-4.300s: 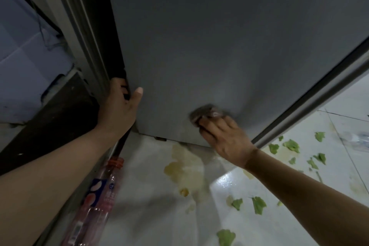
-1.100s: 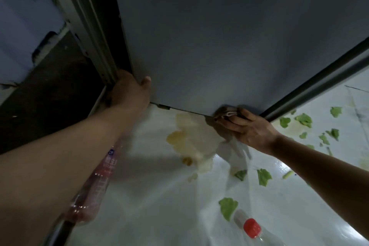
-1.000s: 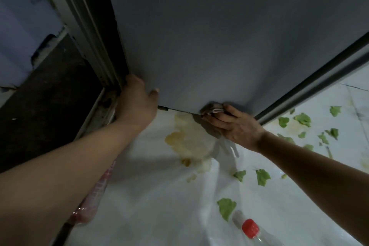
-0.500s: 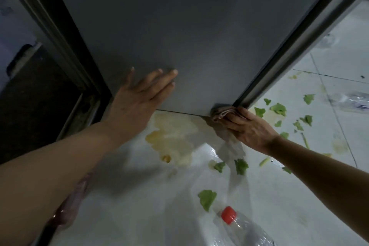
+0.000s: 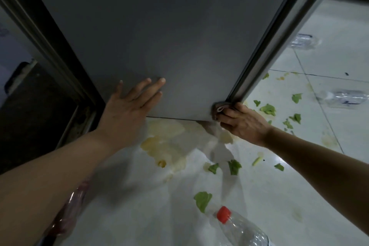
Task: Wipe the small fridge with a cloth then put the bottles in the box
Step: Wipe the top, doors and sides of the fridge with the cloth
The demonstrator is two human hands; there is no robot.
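Wiping was in hand: the right hand [image 5: 242, 124] clenched the cloth [image 5: 218, 108] at the fridge [image 5: 159, 32] panel's lower right corner, the left hand [image 5: 127, 110] flat and released. Bottles [image 5: 239, 227] lay on the floor, likely next for boxing; no box seen.

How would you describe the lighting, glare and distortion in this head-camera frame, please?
Head view: dim overall, the fridge panel a flat dark grey; a bright glare patch on the wet floor below the right hand; soft arm shadows beside the left hand; wide-angle bending splays the fridge edges; the red-capped bottle stays fairly sharp.
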